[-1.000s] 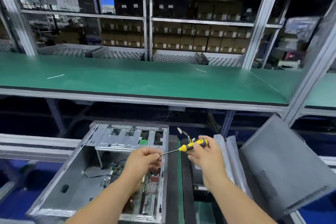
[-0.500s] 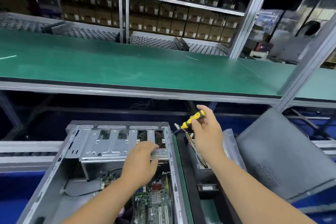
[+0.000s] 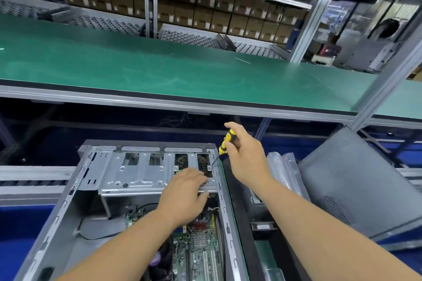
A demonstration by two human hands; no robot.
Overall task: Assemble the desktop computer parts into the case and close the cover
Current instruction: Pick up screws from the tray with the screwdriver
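Note:
An open grey computer case (image 3: 68, 201) lies on its side in front of me. A silver drive cage (image 3: 137, 171) spans its far end, and a green motherboard (image 3: 201, 251) shows at the bottom. My left hand (image 3: 185, 191) rests on the cage's near right edge, fingers curled over it. My right hand (image 3: 245, 155) grips a yellow and black screwdriver (image 3: 225, 141), tilted with its tip on the cage's far right corner, at a screw tab. The grey side cover (image 3: 356, 180) leans tilted to the right.
A green workbench shelf (image 3: 182, 75) runs across above the case. Clear plastic-wrapped parts (image 3: 283, 171) stand between the case and the cover. A grey conveyor rail (image 3: 34, 178) passes on the left. Shelves of brown cartons (image 3: 228, 13) fill the background.
My right hand swung the screwdriver from level to steeply tilted and brought its tip onto the cage's right corner. My left hand moved from near the tip to the cage's edge.

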